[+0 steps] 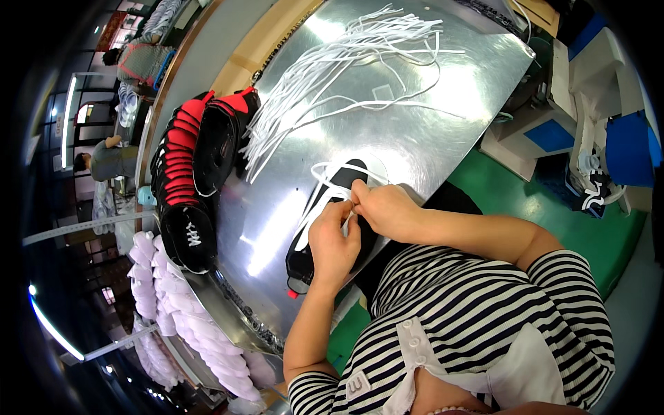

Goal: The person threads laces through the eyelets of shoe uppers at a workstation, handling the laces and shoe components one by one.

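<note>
A black shoe (299,259) with a small red tab lies on the metal table in front of me, partly under my hands. White lace (320,209) runs across its upper and loops out beyond it. My left hand (335,238) is over the shoe, its fingers pinched together on the lace. From the right, my right hand (387,209) meets it, thumb and fingers also closed on the lace. The fingertips of both hands nearly touch, hiding the exact bit of lace between them.
Loose white laces (332,66) are spread over the far part of the metal table (277,214). A row of black and red shoes (183,166) lines its left side. White boxes (550,124) stand at right above a green floor (498,187). Pale wrapped bundles (187,318) hang at lower left.
</note>
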{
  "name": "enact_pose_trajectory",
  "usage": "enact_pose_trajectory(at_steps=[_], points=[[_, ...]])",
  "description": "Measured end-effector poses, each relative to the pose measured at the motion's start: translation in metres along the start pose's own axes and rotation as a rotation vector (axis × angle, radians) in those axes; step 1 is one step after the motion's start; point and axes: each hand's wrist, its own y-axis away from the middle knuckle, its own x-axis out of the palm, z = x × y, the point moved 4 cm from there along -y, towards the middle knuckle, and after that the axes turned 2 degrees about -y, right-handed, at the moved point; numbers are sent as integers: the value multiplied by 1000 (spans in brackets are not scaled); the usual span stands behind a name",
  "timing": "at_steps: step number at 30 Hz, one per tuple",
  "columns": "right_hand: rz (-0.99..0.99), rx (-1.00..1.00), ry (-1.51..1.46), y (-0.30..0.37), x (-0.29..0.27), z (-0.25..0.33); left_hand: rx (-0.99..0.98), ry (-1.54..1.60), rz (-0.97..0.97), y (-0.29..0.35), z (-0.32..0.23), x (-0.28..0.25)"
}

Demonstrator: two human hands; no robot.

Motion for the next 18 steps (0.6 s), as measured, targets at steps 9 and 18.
enact_pose_trajectory(at_steps=[9, 18], points=[[201, 75, -100, 29, -81, 11, 347, -374, -110, 24, -22, -22], [40, 150, -498, -19, -79, -21, 280, -415, -4, 30, -20, -24]])
